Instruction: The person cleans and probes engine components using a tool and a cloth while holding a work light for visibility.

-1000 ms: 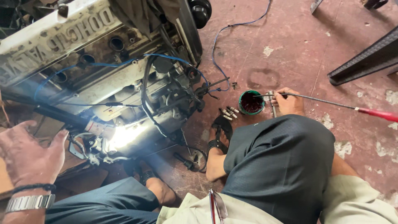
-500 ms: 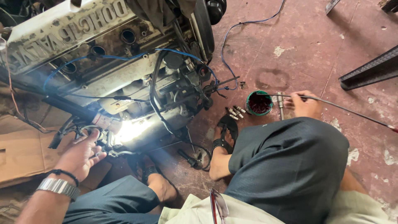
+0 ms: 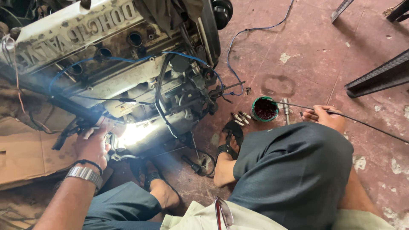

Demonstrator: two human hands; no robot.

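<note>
I sit on the floor facing a car engine (image 3: 128,81) that lies on its side. My left hand (image 3: 94,144), with a metal watch and a black band at the wrist, is pressed against the engine's lower edge beside a bright lamp glare (image 3: 135,134). Its fingers curl over dark parts there, and the grip is hidden. My right hand (image 3: 326,117) is beyond my knee and closed on a long thin metal rod (image 3: 366,124). The rod's tip reaches a small green cup (image 3: 264,109) of dark red fluid.
Several small bolts (image 3: 240,117) and a socket piece (image 3: 286,108) lie by the cup. A blue wire (image 3: 238,51) trails over the red concrete floor. Cardboard (image 3: 21,157) lies at left, and dark metal bars (image 3: 377,76) at upper right. My sandalled feet (image 3: 228,147) rest near the engine.
My left hand went from raised and open at lower left up to the engine's lower edge by the lamp. The right hand stayed at the cup with the rod.
</note>
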